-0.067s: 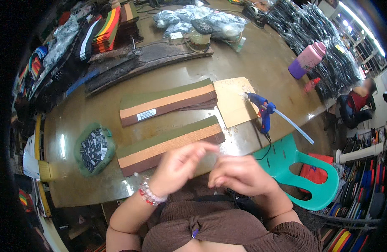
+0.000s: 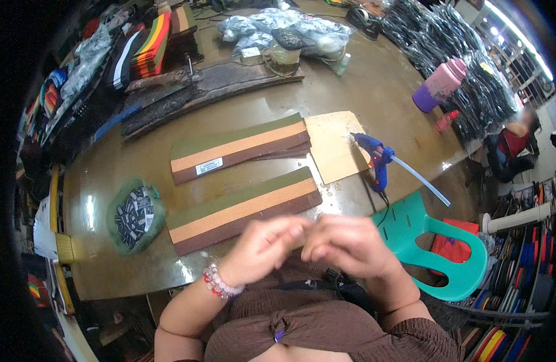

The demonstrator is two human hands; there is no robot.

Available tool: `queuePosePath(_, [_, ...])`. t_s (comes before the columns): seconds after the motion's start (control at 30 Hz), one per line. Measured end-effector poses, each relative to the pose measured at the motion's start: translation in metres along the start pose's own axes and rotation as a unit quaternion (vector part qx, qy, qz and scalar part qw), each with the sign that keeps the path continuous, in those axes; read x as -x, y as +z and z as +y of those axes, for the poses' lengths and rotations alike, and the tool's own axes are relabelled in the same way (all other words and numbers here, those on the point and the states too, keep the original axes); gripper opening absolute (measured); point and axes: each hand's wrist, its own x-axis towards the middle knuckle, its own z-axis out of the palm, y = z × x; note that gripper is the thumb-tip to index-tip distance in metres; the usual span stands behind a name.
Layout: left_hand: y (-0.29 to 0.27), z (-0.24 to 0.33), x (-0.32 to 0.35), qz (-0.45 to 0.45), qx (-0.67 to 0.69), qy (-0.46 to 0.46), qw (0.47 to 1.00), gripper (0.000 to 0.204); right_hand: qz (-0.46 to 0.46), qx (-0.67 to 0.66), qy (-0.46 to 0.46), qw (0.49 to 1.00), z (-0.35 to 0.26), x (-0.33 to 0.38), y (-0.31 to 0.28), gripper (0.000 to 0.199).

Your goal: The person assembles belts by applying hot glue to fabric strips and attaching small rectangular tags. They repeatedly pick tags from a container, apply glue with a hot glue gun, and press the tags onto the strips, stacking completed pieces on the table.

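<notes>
My left hand and my right hand meet fingertip to fingertip over the near table edge, in front of my chest. Whether something small sits between the fingers is hidden. A beaded bracelet circles my left wrist. Just beyond the hands lies a stack of green, tan and brown striped bands. A second such stack lies further back with a white label on it. A green pouch of small dark labels rests left of the near stack.
A cardboard sheet and a blue glue gun lie right of the stacks. A teal plastic chair stands at my right. A purple bottle, plastic bags and coloured band stacks sit further back. Another person sits far right.
My left hand's fingers have curled in and closed against my right hand's fingertips. The things on the table have not moved.
</notes>
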Motion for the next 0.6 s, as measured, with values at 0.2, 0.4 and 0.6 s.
queuePosePath(0.2, [-0.013, -0.006, 0.012, -0.018, 0.275, 0.099, 0.956, 0.032, 0.053, 0.105, 0.052, 0.992, 0.011, -0.004, 0.005, 0.007])
queuePosePath(0.4, [0.000, -0.012, 0.004, 0.058, 0.260, 0.121, 0.956, 0.031, 0.034, 0.017, 0.064, 0.997, 0.018, 0.009, 0.026, 0.014])
queuePosePath(0.6, [-0.010, 0.004, 0.030, 0.225, 0.275, 0.278, 0.893, 0.028, -0.058, -0.006, 0.024, 0.998, 0.029, -0.008, 0.078, 0.019])
